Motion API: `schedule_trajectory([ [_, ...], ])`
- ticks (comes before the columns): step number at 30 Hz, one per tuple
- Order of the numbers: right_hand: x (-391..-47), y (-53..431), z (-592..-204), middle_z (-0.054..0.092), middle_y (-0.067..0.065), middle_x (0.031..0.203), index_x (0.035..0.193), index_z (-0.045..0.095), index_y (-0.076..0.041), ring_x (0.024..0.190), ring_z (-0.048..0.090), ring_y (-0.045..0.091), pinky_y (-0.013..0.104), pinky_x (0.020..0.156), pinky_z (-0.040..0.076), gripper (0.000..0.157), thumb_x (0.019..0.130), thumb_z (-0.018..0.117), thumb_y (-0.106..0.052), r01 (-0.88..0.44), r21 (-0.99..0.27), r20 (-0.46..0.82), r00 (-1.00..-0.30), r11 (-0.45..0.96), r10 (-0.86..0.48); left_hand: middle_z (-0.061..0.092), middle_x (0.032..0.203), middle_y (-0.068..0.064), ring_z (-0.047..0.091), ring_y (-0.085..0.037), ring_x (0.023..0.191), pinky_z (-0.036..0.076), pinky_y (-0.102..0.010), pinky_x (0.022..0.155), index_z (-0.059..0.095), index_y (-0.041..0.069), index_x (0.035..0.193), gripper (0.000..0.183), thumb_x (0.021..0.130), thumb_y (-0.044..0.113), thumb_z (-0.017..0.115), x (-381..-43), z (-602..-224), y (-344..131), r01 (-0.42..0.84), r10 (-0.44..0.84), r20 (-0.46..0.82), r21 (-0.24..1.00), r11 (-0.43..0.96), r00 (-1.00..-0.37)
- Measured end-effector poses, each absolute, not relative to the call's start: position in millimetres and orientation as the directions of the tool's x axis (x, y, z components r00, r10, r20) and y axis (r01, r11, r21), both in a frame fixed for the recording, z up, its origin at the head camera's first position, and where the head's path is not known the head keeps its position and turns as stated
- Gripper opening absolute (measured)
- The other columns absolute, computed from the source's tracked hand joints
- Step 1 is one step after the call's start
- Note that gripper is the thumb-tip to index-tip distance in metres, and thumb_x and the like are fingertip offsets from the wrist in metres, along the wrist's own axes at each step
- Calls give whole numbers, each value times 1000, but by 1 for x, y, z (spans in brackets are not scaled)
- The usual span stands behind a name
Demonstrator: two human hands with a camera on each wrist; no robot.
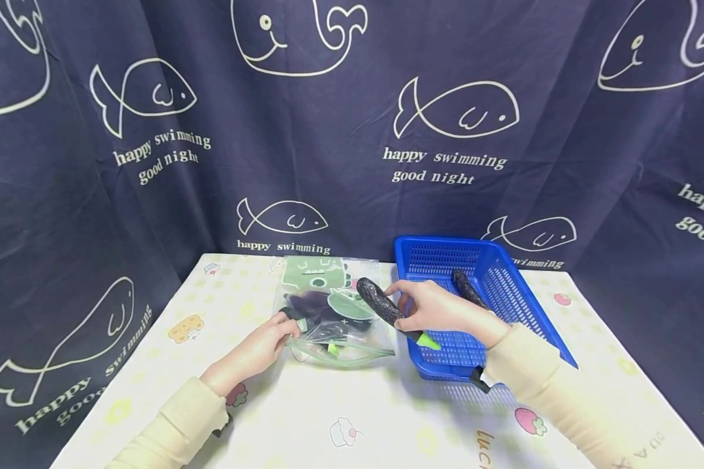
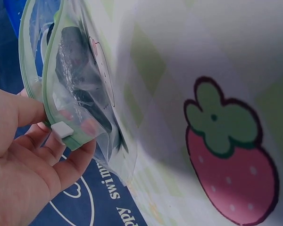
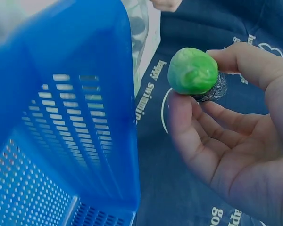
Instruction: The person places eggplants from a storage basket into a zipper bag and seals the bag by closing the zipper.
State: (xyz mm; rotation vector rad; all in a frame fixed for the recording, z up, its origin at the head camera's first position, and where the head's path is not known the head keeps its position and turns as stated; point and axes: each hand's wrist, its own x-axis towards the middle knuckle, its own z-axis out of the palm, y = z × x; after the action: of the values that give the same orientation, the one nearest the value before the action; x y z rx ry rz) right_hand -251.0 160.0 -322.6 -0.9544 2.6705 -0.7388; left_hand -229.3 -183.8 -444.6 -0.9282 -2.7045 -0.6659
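A clear zip bag (image 1: 352,360) with a green zip strip and cartoon prints lies on the table with dark eggplants inside. My left hand (image 1: 263,343) grips the left end of its mouth; the left wrist view shows the white slider (image 2: 62,130) beside the fingers. The mouth gapes in that view. My right hand (image 1: 437,306) holds a long, dark, shiny eggplant (image 1: 377,298) between thumb and fingers, above the gap between bag and basket. Its green stem end (image 3: 193,71) faces the right wrist camera. Another dark eggplant (image 1: 468,288) lies in the blue basket (image 1: 536,306).
The perforated basket stands on the right side of the table, close to the bag. A printed cloth (image 1: 340,417) with strawberries and cakes covers the table. Behind it hangs a dark blue curtain (image 1: 340,143) with white fish drawings.
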Motion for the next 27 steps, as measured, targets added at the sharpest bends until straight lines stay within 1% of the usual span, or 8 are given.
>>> schedule_trajectory([
  [7,-242,151,-328,63,-3,80,122,54,-5,63,59,5,21,57,49,51,75,72,-16,-570,-527,5,-743,630,-669,49,87,3,48,-8,78,49,-27,71,58,15,92,24,87,-8,56,-229,-442,-183,618,546,290,362,698,-786],
  [12,-237,145,-333,64,-2,81,123,53,-5,62,60,4,21,55,49,51,76,71,-15,-574,-551,-5,-724,606,-690,50,87,2,49,-9,79,49,-28,72,58,15,92,24,87,-8,56,-229,-443,-183,616,546,285,361,700,-788],
  [20,-231,135,-342,64,-2,84,123,53,-7,66,61,5,20,59,50,51,77,72,-17,-595,-559,-16,-689,578,-724,49,84,4,46,-6,75,48,-26,66,57,15,90,28,81,-12,59,-230,-449,-185,664,550,382,315,678,-743],
  [27,-225,127,-349,64,0,83,121,54,-5,67,61,6,19,62,50,48,77,71,-16,-616,-557,-11,-665,557,-747,50,87,4,47,-7,77,49,-27,71,58,17,93,25,87,-8,57,-228,-443,-184,605,539,275,362,709,-797],
])
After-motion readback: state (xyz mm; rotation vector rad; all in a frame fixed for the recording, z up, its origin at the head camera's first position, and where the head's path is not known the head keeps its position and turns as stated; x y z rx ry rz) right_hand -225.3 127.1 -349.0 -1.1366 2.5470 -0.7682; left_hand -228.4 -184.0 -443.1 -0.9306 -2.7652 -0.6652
